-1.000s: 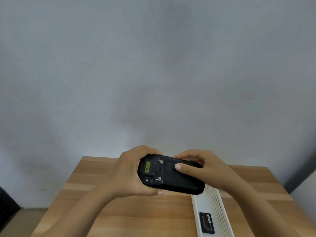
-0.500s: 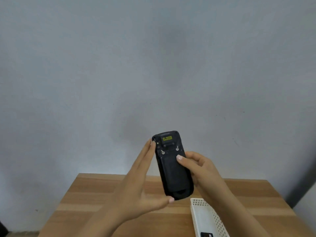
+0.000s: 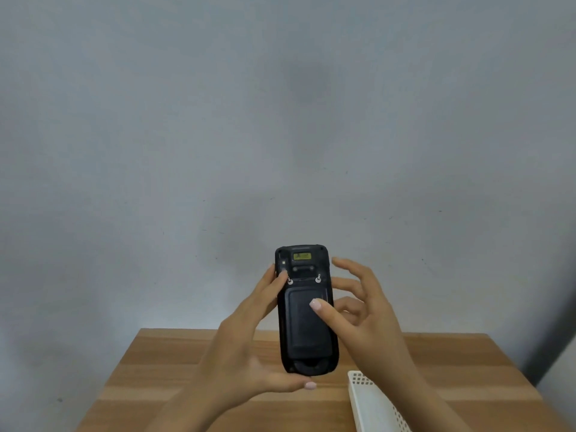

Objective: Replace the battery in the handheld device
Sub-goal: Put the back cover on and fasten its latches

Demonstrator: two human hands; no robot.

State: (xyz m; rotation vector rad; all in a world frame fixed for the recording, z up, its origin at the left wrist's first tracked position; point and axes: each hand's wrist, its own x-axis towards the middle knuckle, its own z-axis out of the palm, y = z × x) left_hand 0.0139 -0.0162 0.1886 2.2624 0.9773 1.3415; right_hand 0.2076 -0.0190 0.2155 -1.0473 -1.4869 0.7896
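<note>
The black handheld device (image 3: 304, 325) stands upright above the table, its back facing me, with a yellow label near the top and two small metal latches above the closed battery cover. My left hand (image 3: 249, 353) grips it along the left edge, thumb under its bottom end and a fingertip at the left latch. My right hand (image 3: 358, 310) is beside the right edge with its fingers spread apart; its thumb tip rests on the battery cover. No loose battery is visible.
A wooden table (image 3: 162, 385) lies below the hands. A white perforated tray (image 3: 371, 403) sits at the lower right, cut off by the frame edge. A plain grey wall fills the background.
The device turned from lying sideways to upright and rose. My right hand loosened its grip and spread its fingers. The view tilted up, so the battery in the tray is out of sight.
</note>
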